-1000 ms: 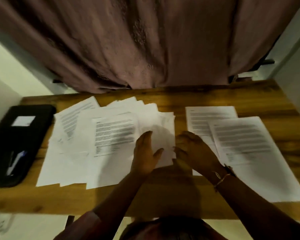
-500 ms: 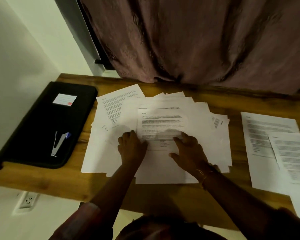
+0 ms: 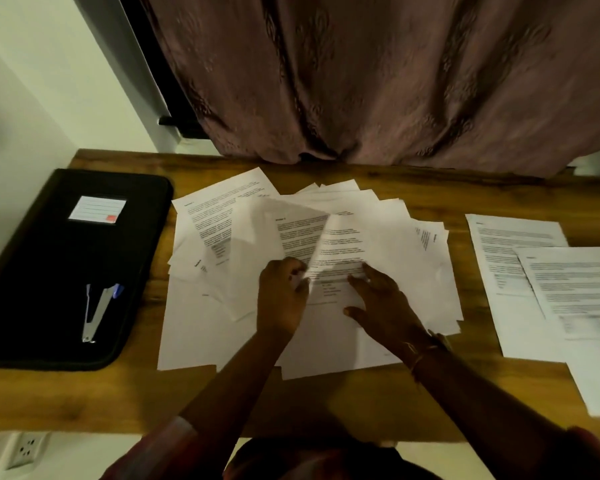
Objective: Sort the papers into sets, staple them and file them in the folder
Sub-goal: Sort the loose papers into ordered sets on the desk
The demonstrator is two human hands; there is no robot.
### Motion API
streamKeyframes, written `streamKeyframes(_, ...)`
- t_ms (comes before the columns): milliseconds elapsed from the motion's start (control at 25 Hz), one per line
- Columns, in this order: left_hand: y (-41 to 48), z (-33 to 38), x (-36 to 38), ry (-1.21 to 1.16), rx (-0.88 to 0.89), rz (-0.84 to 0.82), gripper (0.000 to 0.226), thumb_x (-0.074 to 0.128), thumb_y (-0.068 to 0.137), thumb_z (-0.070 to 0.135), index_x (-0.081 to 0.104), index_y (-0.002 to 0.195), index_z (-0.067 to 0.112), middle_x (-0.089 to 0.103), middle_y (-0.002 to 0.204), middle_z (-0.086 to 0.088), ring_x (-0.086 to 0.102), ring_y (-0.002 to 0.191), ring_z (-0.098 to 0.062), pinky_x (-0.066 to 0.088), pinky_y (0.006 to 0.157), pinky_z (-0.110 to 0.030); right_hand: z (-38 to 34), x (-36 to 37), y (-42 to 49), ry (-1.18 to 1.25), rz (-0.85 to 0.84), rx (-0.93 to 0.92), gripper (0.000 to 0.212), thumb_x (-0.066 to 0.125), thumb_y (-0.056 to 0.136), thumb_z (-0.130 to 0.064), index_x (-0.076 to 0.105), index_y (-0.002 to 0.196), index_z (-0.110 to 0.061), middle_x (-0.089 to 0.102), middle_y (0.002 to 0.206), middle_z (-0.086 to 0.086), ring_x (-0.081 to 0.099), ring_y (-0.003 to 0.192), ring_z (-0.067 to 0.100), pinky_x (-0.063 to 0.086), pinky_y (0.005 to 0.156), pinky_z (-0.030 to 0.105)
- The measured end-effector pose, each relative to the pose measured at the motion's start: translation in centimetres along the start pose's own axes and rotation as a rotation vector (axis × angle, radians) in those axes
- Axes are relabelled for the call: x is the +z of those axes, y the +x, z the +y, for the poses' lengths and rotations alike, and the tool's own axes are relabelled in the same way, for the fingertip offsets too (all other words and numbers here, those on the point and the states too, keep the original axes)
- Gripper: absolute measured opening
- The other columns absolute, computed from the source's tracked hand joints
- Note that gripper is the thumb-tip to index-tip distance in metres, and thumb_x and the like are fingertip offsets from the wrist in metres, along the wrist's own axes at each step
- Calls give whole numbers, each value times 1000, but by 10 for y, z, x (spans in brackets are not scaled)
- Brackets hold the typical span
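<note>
Since a moment ago our left hand [image 3: 282, 299] has pinched up the top sheet [image 3: 340, 251], lying toward 12 o'clock; our right hand [image 3: 381, 303], fingers spread, presses it.

- We look down on a wooden table [image 3: 84, 400] with a warm brown grain, set into a corner of the room.
- Behind its far edge a dusty-pink curtain [image 3: 378, 81] hangs in heavy folds down to the tabletop.
- Left of the curtain we see a grey and dark window frame [image 3: 132, 71] running aslant.
- A pale wall [image 3: 32, 98] closes the left side.
- Below the table's near edge we spot a white socket [image 3: 26, 448].
- The light is dim and yellowish.
</note>
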State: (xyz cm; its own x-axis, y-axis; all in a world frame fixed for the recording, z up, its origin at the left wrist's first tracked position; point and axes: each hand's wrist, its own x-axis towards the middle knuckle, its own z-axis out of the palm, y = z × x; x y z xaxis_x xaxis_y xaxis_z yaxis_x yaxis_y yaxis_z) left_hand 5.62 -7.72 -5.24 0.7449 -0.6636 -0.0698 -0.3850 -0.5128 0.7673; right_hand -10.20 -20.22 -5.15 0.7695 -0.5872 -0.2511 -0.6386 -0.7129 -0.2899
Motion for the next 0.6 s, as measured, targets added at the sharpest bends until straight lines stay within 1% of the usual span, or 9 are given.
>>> streamKeyframes(40, -2, -1, 2, 40, 101, -35, 24, 74, 88, 27, 62, 108, 21, 59, 117, -1, 55, 112, -18, 52, 92, -29, -1, 1, 0, 13, 10, 4, 68, 68, 91, -39, 43, 150, -17, 24, 163, 11, 27, 147, 32, 34, 116, 49)
streamKeyframes(80, -3, -3, 3, 42, 163, -79, 27, 74, 86, 36, 62, 106, 22, 59, 120, -1, 52, 116, -18, 50, 95, -30, -2, 1, -1, 26, 25, 5, 68, 70, 90, -38, 45, 148, -16, 27, 161, 11, 30, 145, 33, 36, 115, 50)
streamKeyframes(160, -5, -1, 3, 10, 191, -143, 40, 62, 89, 52, 64, 105, 16, 61, 121, -4, 52, 117, -20, 48, 96, -30, -2, 2, -1, 51, 50, -3, 67, 73, 87, -35, 47, 147, -17, 35, 157, 11, 36, 142, 33, 40, 112, 50)
streamKeyframes(240, -3, 4, 5, -42, 113, -82, 51, 49, 94, 58, 65, 107, 11, 62, 121, -7, 53, 118, -25, 49, 98, -36, -3, 1, -2, 42, 40, -8, 67, 71, 89, -34, 44, 148, -18, 32, 159, 11, 34, 144, 32, 38, 114, 48)
streamKeyframes(280, 1, 4, 8, -17, 68, -48, 52, 47, 95, 58, 65, 110, 12, 60, 126, -7, 50, 122, -27, 48, 100, -38, -3, 0, -2, 33, 25, 2, 67, 68, 92, -34, 41, 150, -17, 26, 161, 11, 29, 146, 32, 34, 117, 47)
streamKeyframes(360, 9, 7, 9, 103, -27, -20, 50, 56, 93, 56, 60, 123, 15, 51, 137, -10, 40, 131, -31, 43, 103, -42, -4, 0, -2, 18, -5, 24, 68, 64, 95, -35, 35, 153, -16, 16, 165, 11, 20, 150, 31, 28, 119, 45)
streamKeyframes(440, 17, 11, 9, 141, -137, -50, 57, 62, 92, 51, 52, 134, 14, 46, 142, -13, 35, 134, -34, 39, 106, -46, -5, -1, -1, 6, -21, 29, 68, 62, 96, -36, 33, 154, -16, 12, 166, 11, 18, 151, 31, 28, 120, 45)
streamKeyframes(520, 23, 16, 7, 82, -225, -46, 61, 68, 88, 47, 50, 136, 15, 47, 139, -12, 36, 133, -33, 39, 106, -47, -6, -1, -1, 1, -28, 26, 68, 62, 95, -36, 33, 154, -17, 12, 166, 10, 19, 151, 31, 29, 119, 45)
streamKeyframes(600, 28, 21, 6, 18, -292, -15, 63, 73, 83, 43, 50, 137, 18, 48, 136, -10, 37, 131, -32, 41, 107, -50, -6, -1, 0, 1, -27, 24, 67, 64, 95, -35, 35, 153, -16, 13, 165, 11, 20, 150, 32, 31, 118, 45)
